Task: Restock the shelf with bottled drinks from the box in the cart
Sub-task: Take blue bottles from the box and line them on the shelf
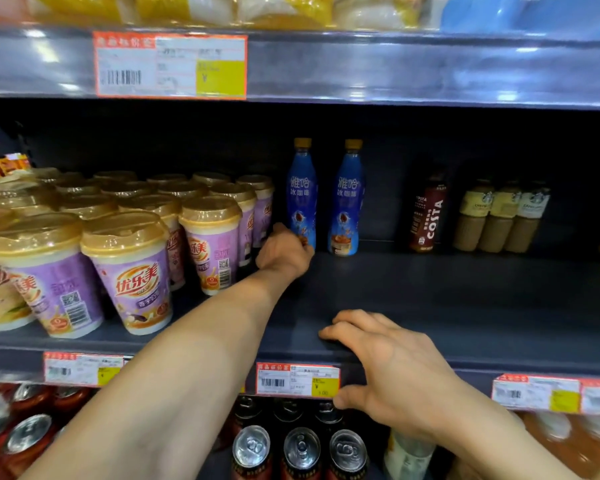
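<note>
Left hand (284, 252) round the base of a blue bottle (302, 192), right hand (392, 368) on the shelf (465, 299) edge

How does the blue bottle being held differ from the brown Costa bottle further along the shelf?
The blue bottle is taller than the Costa bottle. The blue bottle has a blue wrap and yellow cap; the Costa bottle is dark brown. The left hand grips the blue bottle's base; the Costa bottle stands untouched. Both stand upright at the back of the same shelf.
</note>
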A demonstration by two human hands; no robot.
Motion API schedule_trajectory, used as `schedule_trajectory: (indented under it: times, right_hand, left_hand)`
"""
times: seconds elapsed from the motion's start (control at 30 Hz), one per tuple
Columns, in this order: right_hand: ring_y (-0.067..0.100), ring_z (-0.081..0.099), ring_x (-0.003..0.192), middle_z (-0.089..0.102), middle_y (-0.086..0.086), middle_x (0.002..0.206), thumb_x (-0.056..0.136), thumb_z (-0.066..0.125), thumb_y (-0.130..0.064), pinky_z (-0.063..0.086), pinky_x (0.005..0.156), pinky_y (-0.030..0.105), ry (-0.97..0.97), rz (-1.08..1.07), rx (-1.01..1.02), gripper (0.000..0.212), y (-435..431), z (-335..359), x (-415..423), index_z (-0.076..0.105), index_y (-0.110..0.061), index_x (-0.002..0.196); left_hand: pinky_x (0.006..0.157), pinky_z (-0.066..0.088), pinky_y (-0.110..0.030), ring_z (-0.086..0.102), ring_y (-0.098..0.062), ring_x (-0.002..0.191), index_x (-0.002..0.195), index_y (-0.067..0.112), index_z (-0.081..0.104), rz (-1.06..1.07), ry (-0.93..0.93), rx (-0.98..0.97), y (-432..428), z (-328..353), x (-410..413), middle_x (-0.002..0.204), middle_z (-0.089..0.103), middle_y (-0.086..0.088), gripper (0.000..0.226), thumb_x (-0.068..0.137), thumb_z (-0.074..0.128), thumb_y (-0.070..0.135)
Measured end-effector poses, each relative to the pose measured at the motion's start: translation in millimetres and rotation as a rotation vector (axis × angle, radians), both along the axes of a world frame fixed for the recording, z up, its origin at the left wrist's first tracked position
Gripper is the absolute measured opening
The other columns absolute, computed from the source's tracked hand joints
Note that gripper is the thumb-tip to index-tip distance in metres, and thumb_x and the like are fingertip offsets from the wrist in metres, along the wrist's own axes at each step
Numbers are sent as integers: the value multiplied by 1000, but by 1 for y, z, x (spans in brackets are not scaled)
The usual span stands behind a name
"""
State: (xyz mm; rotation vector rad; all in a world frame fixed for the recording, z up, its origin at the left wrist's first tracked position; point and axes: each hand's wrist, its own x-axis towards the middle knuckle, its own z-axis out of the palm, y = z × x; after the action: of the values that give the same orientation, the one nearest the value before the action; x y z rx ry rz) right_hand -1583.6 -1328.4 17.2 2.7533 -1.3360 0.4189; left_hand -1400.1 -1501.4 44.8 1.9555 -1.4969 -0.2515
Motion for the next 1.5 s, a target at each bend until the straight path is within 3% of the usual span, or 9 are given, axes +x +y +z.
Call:
schedule_trajectory:
  times: [0.17,0.3,0.53,0.67,0.8,0.93,1.03,1.2,1.5]
  right_hand:
    - [6,36,130,32,-26,142,70,72,-63,42,95,30,-8,-16,1,81,0,2,2,34,-45,140]
    - [8,37,133,35,-20,146,69,69,-65,42,99,30,-22,-40,8,83,3,2,4,37,-42,142]
    - [14,42,132,41,-11,147,72,67,-61,43,100,34,-19,-97,36,77,9,6,7,42,-35,140]
    - [16,46,129,46,-9,143,72,68,-57,46,99,35,-29,-112,51,72,12,9,10,48,-32,137]
    - [19,46,132,46,-5,145,75,68,-56,43,104,37,1,-119,59,72,13,9,9,49,-29,139]
    - [26,29,146,37,3,154,82,69,-51,29,116,47,121,-175,98,80,27,17,10,37,-24,150]
    - [28,16,152,27,7,161,86,66,-47,21,120,52,106,-269,106,80,52,23,-5,31,-23,154]
    - [34,29,145,37,13,154,85,66,-38,35,113,48,56,-404,65,72,120,9,-50,40,-17,149]
    - [35,39,134,44,12,144,90,60,-44,43,104,49,56,-712,357,65,252,-64,-168,39,-19,146]
  left_hand:
    - [97,48,-34,58,-30,121,133,13,50,-155,10,55,28,-2,9,133,60,-9,61,84,72,42]
    - [89,43,-24,58,-22,119,132,23,57,-331,-141,181,71,1,17,133,61,-1,54,88,64,53]
    - [96,45,-31,57,-18,117,122,21,65,-568,-280,82,163,1,34,123,67,2,68,86,40,73]
    - [109,35,-34,42,-16,133,135,23,56,-586,-439,66,184,-7,44,144,52,5,68,92,35,71]
    - [110,32,-35,30,-16,142,147,25,43,-572,-585,25,196,-19,46,155,38,6,69,92,42,67]
    - [114,27,-40,27,-20,143,149,24,35,-541,-678,71,215,-15,39,157,34,3,68,93,47,60]
    - [117,20,-45,25,-23,145,151,21,34,-534,-691,62,243,-13,26,157,33,1,70,92,51,56]
    - [118,26,-46,27,-28,146,150,16,37,-608,-607,15,297,-18,1,157,35,-5,72,90,57,50]
    - [118,25,-44,20,-24,147,152,22,29,-866,-678,169,398,-67,-98,157,31,1,68,95,48,53]
